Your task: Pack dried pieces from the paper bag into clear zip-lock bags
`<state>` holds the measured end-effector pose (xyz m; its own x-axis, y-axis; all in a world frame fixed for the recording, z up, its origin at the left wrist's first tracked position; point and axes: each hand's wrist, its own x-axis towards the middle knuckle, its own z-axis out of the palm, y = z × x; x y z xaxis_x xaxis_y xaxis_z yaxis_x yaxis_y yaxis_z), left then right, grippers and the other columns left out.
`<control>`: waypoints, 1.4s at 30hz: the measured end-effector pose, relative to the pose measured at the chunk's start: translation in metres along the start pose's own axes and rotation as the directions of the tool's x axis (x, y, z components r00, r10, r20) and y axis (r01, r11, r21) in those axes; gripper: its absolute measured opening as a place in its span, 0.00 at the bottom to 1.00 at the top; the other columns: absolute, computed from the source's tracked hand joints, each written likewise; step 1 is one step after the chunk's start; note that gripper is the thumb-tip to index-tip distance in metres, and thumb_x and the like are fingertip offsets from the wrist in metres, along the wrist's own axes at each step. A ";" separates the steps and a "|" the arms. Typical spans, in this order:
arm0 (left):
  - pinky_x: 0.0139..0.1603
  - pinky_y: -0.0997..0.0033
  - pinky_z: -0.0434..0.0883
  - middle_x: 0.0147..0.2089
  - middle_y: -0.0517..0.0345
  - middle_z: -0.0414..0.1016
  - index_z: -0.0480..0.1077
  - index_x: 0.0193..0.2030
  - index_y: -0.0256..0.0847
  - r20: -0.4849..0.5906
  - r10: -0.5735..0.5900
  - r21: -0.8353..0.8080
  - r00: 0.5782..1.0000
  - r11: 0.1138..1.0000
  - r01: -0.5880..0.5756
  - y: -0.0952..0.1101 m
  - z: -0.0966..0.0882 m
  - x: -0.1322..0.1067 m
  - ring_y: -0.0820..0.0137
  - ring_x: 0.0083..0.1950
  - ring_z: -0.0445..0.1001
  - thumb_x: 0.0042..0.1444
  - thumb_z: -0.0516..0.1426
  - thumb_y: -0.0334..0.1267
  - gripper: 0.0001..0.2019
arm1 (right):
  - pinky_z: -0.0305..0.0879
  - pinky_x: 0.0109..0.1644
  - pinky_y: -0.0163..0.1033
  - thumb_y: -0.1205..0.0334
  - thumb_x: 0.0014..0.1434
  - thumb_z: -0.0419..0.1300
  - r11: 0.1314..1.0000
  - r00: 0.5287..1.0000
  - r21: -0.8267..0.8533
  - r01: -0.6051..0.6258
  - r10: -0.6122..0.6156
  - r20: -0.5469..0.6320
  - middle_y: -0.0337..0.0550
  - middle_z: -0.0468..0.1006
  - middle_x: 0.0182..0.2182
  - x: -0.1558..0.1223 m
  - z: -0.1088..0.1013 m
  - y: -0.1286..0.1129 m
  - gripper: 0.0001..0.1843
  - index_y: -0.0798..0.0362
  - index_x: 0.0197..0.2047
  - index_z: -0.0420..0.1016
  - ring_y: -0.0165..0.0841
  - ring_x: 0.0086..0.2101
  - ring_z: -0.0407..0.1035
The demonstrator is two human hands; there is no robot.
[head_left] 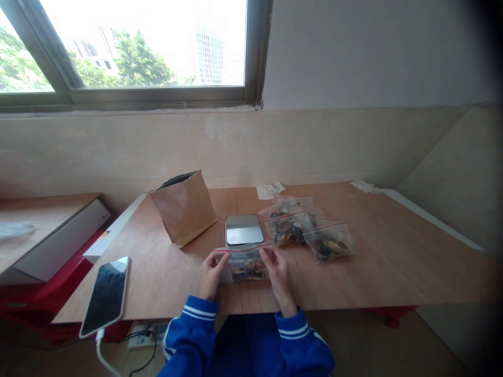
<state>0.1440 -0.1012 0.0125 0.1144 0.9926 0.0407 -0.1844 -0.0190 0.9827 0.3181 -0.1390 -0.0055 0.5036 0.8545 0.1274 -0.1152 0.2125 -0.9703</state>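
Observation:
Both hands grip a clear zip bag (248, 269) with a red seal line, holding dark brown dried pieces. My left hand (211, 273) pinches its upper left corner, thumb on top. At the upper right corner, my right hand (278, 272) pinches it in the same way. Just beyond the bag lies a flat scale (244, 229) with a shiny metal top; its near edge is partly covered by the bag. Right of the scale, several similar filled zip bags (328, 245) are piled, overlapping one another. A brown paper pouch (184, 209) stands open-topped and tilted on the left.
A phone (105, 293) with a white cable sits at the table's left front edge. Crumpled white paper (270, 190) lies at the back of the wooden table (396, 251), with another piece (365, 187) farther right. A red stool (43, 293) is at the left.

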 end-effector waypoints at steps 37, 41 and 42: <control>0.44 0.69 0.71 0.36 0.54 0.78 0.77 0.34 0.37 -0.004 0.081 0.141 0.997 0.987 -0.079 0.003 0.000 -0.005 0.65 0.42 0.75 0.46 0.64 0.44 0.13 | 0.70 0.43 0.42 0.51 0.49 0.67 0.998 0.994 0.014 -0.061 0.060 0.094 0.43 0.81 0.30 -0.005 0.001 0.000 0.15 0.55 0.33 0.78 0.37 0.35 0.75; 0.44 0.70 0.71 0.36 0.55 0.77 0.77 0.34 0.38 -0.020 0.106 0.170 0.994 0.980 -0.101 0.003 0.000 -0.005 0.66 0.41 0.75 0.47 0.64 0.44 0.12 | 0.70 0.42 0.41 0.53 0.50 0.66 1.000 0.995 0.017 -0.017 0.015 0.096 0.42 0.81 0.30 -0.006 0.002 -0.002 0.13 0.54 0.32 0.78 0.36 0.34 0.75; 0.44 0.70 0.71 0.36 0.55 0.77 0.77 0.34 0.38 -0.022 0.106 0.174 0.994 0.980 -0.101 0.003 -0.001 -0.005 0.65 0.41 0.75 0.47 0.64 0.44 0.12 | 0.70 0.42 0.41 0.53 0.50 0.66 1.000 0.995 0.018 -0.011 0.009 0.098 0.42 0.81 0.29 -0.006 0.002 -0.003 0.12 0.54 0.32 0.78 0.36 0.33 0.75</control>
<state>0.1423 -0.1064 0.0157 0.0727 0.9874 0.1407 -0.0225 -0.1394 0.9900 0.3140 -0.1439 -0.0035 0.4161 0.8988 0.1378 -0.1367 0.2116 -0.9678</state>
